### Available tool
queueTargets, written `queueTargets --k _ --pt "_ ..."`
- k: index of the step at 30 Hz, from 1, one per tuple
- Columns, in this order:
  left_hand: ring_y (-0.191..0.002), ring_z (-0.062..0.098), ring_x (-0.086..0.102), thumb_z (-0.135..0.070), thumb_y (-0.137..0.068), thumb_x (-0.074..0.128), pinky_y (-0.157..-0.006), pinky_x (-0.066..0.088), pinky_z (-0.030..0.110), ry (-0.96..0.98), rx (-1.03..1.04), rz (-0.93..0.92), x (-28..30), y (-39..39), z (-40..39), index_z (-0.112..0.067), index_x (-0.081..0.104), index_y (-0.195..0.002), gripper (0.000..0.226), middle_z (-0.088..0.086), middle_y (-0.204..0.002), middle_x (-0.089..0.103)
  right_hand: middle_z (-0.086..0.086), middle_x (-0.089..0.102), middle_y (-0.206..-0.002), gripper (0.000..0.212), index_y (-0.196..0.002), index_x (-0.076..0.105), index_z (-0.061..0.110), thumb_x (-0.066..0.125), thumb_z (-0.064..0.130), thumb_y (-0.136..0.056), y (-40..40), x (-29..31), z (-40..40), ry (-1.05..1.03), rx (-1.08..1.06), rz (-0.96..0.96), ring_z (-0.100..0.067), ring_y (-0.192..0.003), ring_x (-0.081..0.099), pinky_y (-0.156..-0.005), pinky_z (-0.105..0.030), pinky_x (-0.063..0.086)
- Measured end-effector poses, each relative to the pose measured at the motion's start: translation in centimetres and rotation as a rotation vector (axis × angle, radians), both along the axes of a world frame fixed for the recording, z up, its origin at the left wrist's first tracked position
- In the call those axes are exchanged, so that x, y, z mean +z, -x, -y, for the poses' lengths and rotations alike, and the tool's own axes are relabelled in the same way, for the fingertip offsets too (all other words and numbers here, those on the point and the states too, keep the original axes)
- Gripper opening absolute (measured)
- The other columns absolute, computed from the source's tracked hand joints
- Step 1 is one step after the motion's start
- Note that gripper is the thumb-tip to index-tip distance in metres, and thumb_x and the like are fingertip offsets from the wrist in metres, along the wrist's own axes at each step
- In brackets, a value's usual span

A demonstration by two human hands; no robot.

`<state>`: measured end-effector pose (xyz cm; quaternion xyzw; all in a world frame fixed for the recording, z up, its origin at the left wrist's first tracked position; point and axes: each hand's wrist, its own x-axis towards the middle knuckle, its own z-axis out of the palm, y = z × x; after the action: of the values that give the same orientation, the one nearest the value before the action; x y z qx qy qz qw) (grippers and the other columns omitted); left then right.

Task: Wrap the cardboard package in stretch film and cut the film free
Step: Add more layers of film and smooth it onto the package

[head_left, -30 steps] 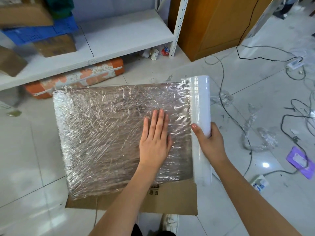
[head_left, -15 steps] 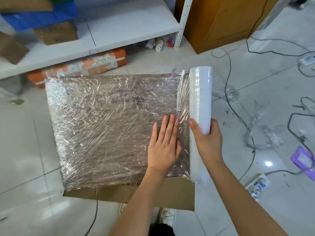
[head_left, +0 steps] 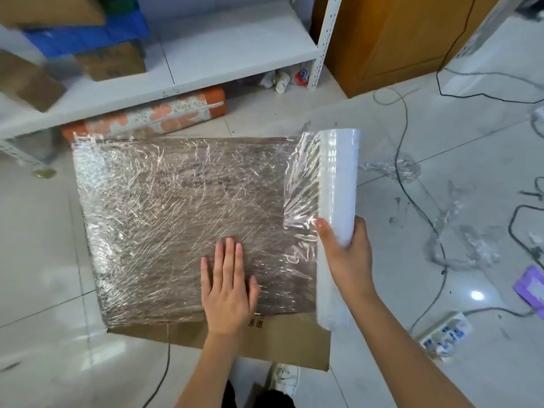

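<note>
Tiled floor [head_left: 44, 260] under wrapped cardboard package [head_left: 176, 216], cables [head_left: 412, 195], power strip [head_left: 444, 337]

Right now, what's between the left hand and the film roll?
In the head view, only wrapped package top and a loose sheet of film running to the roll separate it from the left hand.

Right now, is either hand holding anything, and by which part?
The right hand grips the stretch film roll around its middle. The left hand holds nothing, pressing flat on the wrapped cardboard package.
</note>
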<state>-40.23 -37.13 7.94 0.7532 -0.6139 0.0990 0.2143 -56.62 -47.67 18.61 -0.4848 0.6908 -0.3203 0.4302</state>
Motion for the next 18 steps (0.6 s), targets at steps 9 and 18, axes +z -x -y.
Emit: queueTargets --k 9,18 --pt "-0.147 0.026 0.012 -0.024 -0.097 0.027 -0.12 0.009 0.043 0.034 -0.05 -0.097 1.6 6.3 4.7 -0.001 0.022 -0.147 0.055 0.012 -0.155 0.022 0.012 0.062 -0.095 0.044 -0.105 0.051 0.024 0.072 0.048 -0.074 0.1 -0.6 0.6 0.019 -0.007 0.033 -0.007 -0.087 0.062 -0.075 -0.03 0.052" --pt "-0.147 0.028 0.013 -0.023 -0.097 0.023 -0.12 0.01 0.045 0.009 -0.05 -0.107 1.1 5.9 5.7 0.0 0.023 -0.147 0.055 0.014 -0.156 0.02 0.011 0.056 -0.113 0.057 -0.114 0.039 0.035 0.078 0.036 -0.072 1.4 -0.6 0.6 -0.005 0.28 -0.09 -0.007 -0.103 0.056 -0.086 -0.03 0.049"
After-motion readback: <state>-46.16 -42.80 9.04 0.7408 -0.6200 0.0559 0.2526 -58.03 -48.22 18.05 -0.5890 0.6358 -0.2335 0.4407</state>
